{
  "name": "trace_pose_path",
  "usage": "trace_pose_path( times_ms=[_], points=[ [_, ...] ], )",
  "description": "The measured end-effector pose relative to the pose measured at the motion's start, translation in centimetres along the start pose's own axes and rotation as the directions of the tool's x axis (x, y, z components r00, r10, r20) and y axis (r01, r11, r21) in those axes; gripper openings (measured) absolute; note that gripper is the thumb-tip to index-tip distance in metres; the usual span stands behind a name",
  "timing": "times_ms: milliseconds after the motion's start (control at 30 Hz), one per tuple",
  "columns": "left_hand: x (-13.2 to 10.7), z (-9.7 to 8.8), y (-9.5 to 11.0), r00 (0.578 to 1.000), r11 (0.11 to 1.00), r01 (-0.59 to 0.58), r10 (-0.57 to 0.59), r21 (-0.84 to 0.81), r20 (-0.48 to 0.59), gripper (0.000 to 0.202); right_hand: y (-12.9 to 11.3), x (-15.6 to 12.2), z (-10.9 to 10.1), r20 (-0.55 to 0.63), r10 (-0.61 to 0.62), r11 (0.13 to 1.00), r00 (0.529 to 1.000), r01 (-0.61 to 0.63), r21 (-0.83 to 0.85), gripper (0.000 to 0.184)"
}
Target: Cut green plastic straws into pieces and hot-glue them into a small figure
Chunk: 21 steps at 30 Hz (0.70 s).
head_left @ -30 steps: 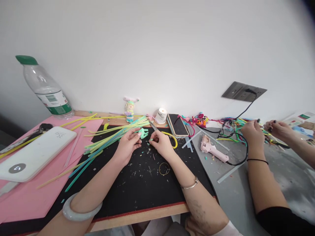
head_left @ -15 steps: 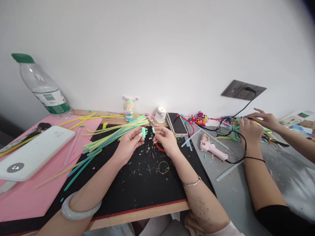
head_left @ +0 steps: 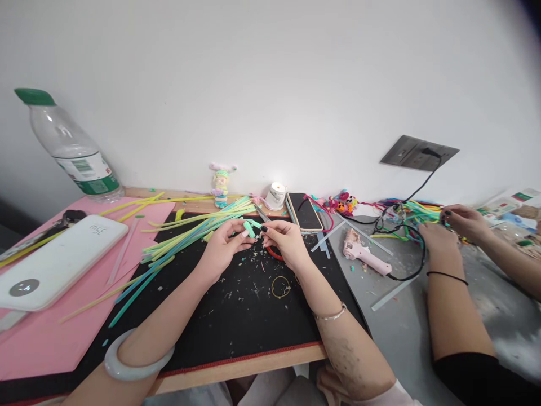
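Between my fingertips, above the black mat [head_left: 236, 316], is a small mint-green piece of bent pipe cleaner [head_left: 249, 229]. My left hand [head_left: 226, 248] pinches its left side. My right hand [head_left: 285, 239] is closed on a short green end at its right, which meets or nearly touches the rest; the fingers partly hide the join. Left of my hands lies a bundle of yellow, green and blue pipe cleaners [head_left: 186, 242]. Scissors with a red handle [head_left: 275, 254] lie partly behind my right hand, blades toward the wall.
A fuzzy doll [head_left: 220, 189], a white cup [head_left: 276, 196] and a phone [head_left: 305, 212] stand or lie along the wall. At right are a pink glue gun [head_left: 366, 254] and a co-worker's hands [head_left: 448, 228]. A power bank [head_left: 63, 262] and a bottle [head_left: 80, 152] are at left.
My hands have come closer together, bringing the two green parts from apart to touching or nearly so. The co-worker's hands have shifted and drawn together.
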<state>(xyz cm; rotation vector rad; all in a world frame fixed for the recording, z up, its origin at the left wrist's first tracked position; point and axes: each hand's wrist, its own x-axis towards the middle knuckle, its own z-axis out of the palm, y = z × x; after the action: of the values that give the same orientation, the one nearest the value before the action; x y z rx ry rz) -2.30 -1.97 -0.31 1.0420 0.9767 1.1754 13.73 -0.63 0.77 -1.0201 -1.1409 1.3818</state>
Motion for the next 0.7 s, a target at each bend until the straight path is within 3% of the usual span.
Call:
trace_pose_path(
  times_ms=[300, 700],
  points=[
    [-0.11, 0.20, 0.24, 1.000, 1.000, 0.003, -0.003, 0.021, 0.002, 0.033, -0.13, -0.24, 0.28, 0.001, 0.025, 1.000, 1.000, -0.025, 0.018, 0.018],
    [-0.15, 0.26, 0.15, 1.000, 0.999, -0.005, 0.005, 0.050, -0.002, 0.031, -0.06, -0.30, 0.22, 0.002, 0.037, 0.996, 0.999, -0.037, -0.082, 0.019]
  ],
)
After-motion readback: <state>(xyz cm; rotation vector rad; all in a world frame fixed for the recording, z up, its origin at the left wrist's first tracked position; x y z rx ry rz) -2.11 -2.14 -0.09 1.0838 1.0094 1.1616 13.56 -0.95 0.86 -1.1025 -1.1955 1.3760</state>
